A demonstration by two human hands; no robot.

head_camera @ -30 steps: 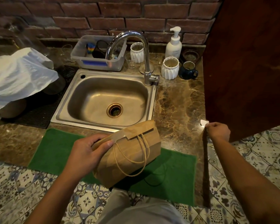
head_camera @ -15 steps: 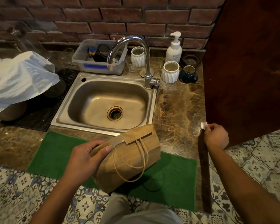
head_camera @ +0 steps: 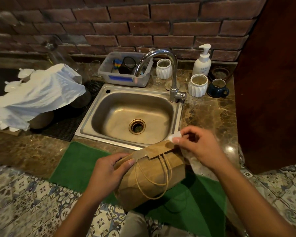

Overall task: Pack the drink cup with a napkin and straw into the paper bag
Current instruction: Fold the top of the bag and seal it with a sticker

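Gripping the folded top of the paper bag [head_camera: 150, 175], the left hand [head_camera: 108, 175] is steadying it while the right hand [head_camera: 196, 147] (at two o'clock) is pinching a white sticker [head_camera: 174, 136]; thin paper, probably light and crushable.

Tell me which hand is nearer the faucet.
Right. The right hand is at the bag's folded top, just in front of the faucet side of the sink; the left hand grips the paper bag lower down.

Surface: brown marble countertop [head_camera: 210, 117]
Inset: stainless steel sink [head_camera: 133, 115]
Resting: white soap pump bottle [head_camera: 202, 63], dark blue mug [head_camera: 218, 88], black ribbed mat [head_camera: 72, 124]
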